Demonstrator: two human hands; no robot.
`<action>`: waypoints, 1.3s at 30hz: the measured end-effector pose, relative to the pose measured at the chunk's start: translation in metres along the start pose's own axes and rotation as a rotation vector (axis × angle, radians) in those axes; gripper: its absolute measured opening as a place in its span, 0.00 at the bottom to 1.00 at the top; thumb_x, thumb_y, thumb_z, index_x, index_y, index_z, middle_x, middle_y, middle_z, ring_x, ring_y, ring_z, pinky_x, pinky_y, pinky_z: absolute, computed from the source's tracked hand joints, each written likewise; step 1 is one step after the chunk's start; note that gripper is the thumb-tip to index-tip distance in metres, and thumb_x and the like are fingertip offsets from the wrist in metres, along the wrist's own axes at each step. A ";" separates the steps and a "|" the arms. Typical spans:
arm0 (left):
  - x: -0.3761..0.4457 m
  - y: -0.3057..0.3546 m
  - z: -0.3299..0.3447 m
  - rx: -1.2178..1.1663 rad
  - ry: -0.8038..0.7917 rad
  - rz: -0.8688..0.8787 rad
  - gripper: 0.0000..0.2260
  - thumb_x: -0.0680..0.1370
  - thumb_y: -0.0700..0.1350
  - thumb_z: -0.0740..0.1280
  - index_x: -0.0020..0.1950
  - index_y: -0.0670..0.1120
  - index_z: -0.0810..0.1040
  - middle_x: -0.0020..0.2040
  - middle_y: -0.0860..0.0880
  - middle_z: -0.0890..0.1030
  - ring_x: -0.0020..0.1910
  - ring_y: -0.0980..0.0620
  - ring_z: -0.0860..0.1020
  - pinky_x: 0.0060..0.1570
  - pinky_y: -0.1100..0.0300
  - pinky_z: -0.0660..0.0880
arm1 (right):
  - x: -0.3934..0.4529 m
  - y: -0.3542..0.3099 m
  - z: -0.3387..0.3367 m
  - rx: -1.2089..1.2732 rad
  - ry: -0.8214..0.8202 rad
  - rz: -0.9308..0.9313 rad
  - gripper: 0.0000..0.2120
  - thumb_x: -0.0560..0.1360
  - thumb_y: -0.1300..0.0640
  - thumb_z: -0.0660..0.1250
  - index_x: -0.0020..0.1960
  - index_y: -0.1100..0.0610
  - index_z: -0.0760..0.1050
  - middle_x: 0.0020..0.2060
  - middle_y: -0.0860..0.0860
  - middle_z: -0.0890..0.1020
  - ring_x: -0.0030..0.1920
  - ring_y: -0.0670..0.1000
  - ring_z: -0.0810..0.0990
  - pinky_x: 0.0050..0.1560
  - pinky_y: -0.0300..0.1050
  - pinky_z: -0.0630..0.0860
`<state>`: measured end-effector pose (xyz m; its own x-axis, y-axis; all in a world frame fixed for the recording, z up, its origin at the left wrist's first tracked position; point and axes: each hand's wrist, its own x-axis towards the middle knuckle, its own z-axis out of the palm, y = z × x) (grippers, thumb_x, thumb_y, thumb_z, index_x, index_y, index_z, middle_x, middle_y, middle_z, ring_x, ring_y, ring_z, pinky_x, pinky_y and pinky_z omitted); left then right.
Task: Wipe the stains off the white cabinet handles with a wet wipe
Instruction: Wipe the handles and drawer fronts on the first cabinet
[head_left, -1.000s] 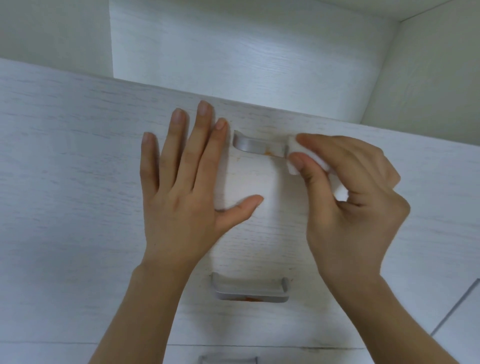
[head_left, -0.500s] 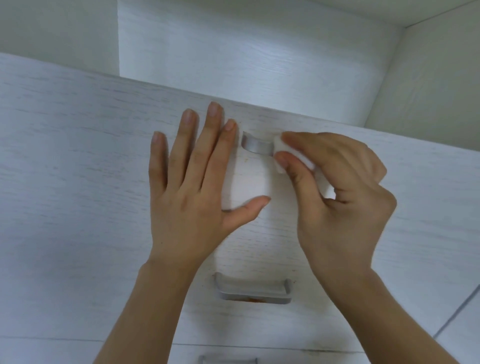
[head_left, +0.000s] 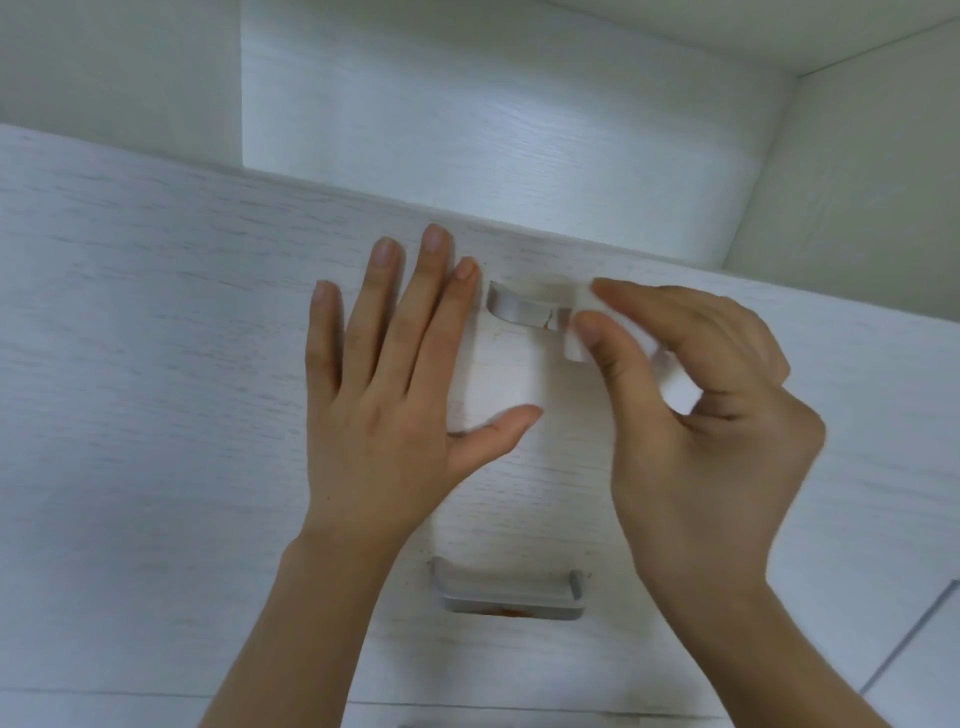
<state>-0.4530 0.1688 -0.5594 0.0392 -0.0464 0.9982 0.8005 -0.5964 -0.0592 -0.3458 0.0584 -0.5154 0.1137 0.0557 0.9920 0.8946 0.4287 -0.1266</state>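
The right hand (head_left: 706, 415) pinches a folded white wet wipe (head_left: 577, 347) between thumb and forefinger, pressed against the right end of the upper handle (head_left: 524, 310), a grey bar on the top drawer front (head_left: 156, 364). Motion blur hides whether any stain remains there. Just left of that handle, the left hand (head_left: 384, 395) lies flat on the drawer front, fingers straight and close together, thumb spread toward the right. Nearer, below both hands, the lower handle (head_left: 511, 597) shows an orange stain (head_left: 511, 613) along its near edge.
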 end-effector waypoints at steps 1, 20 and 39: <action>0.000 0.000 0.000 0.003 -0.004 0.002 0.37 0.75 0.68 0.61 0.73 0.41 0.63 0.73 0.43 0.62 0.73 0.43 0.61 0.72 0.42 0.55 | 0.000 0.002 -0.004 0.006 0.009 0.018 0.08 0.74 0.59 0.70 0.51 0.50 0.78 0.47 0.37 0.78 0.52 0.37 0.75 0.58 0.60 0.71; 0.000 0.001 0.003 -0.005 0.026 -0.010 0.36 0.75 0.67 0.62 0.73 0.42 0.64 0.72 0.44 0.63 0.73 0.44 0.62 0.72 0.43 0.56 | 0.000 0.004 0.012 -0.047 -0.029 -0.135 0.07 0.74 0.62 0.70 0.51 0.55 0.79 0.46 0.41 0.78 0.51 0.43 0.77 0.58 0.55 0.71; 0.001 0.000 0.005 -0.009 0.053 -0.013 0.35 0.74 0.66 0.63 0.71 0.42 0.66 0.72 0.45 0.64 0.72 0.44 0.63 0.71 0.42 0.58 | -0.002 0.001 0.015 -0.089 -0.008 -0.144 0.07 0.75 0.61 0.69 0.52 0.56 0.79 0.46 0.43 0.78 0.51 0.45 0.76 0.56 0.48 0.72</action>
<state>-0.4499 0.1721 -0.5582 -0.0029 -0.0808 0.9967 0.7951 -0.6047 -0.0467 -0.3514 0.0722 -0.5180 -0.0221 0.0068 0.9997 0.9360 0.3515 0.0183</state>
